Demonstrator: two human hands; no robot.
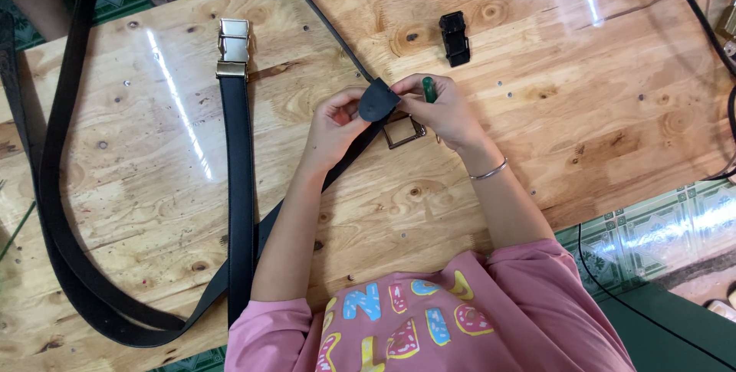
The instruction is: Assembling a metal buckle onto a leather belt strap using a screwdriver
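My left hand (336, 123) and my right hand (445, 111) meet over the middle of the wooden table (537, 134). Between them they pinch the rounded tip of a black belt strap (378, 101), folded upward. My right hand also grips a small tool with a green handle (429, 89). A square metal buckle frame (403, 132) lies on the table just under my hands. The strap runs back from my hands toward the table's near left.
A second black belt (239, 180) with a silver-gold clasp buckle (233, 49) lies lengthwise left of my hands. A long black strap (54, 188) loops around the table's left side. A small black plastic clip (455, 38) lies at the back. Cables (709, 27) run along the right edge.
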